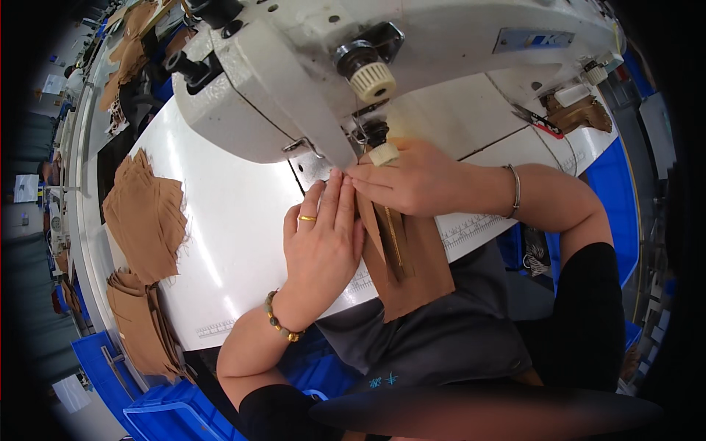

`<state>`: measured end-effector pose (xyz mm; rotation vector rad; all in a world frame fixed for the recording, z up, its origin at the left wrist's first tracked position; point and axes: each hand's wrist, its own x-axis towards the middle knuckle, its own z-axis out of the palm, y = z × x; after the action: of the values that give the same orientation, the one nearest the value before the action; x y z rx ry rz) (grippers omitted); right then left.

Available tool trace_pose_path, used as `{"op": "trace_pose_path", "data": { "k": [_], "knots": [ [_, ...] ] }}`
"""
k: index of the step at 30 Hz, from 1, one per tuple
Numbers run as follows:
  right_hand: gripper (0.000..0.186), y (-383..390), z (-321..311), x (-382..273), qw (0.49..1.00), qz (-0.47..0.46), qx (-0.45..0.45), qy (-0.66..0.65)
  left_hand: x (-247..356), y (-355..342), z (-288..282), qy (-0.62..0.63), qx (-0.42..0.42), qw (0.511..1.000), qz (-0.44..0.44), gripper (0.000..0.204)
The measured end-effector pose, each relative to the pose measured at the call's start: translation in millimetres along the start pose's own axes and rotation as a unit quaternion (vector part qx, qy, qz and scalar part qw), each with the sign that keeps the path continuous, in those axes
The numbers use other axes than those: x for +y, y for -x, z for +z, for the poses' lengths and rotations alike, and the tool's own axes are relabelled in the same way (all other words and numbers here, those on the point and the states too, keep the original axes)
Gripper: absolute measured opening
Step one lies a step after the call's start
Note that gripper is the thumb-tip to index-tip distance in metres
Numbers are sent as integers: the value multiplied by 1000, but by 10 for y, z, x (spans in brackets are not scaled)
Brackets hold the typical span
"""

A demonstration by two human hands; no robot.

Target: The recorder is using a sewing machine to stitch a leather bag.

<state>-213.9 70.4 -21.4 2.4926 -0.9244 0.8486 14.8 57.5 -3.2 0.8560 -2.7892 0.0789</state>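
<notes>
Under the sewing-machine head [246, 99], my left hand [321, 253] lies open, right hand [418, 180] bent, grip unclear, over brown fabric [423, 278]: probably soft, best edge-held.

You get a bright scene: pale glare streaks the tabletop [239, 294] toward nine o'clock, and a yellowish glow lies under the sewing machine [456, 40] near one. The brown cloth [419, 283] reads fairly sharp; your dark apron [441, 334] at five loses detail. Straight edges bend toward a black rim, where a reddish-dark shape [485, 413] blurs low at five.
</notes>
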Motion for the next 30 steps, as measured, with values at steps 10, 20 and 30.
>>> {"op": "trace_pose_path", "data": {
  "k": [10,20,30],
  "knots": [
    [12,46,54,87,999,36,-29,9,8,-126,42,16,13,999,-31,60],
    [11,10,82,208,997,70,-46,0,-63,-232,126,0,39,998,-52,49],
    [38,90,-169,37,988,0,-141,-55,610,531,-252,25,-21,999,42,50]
  ]
}}
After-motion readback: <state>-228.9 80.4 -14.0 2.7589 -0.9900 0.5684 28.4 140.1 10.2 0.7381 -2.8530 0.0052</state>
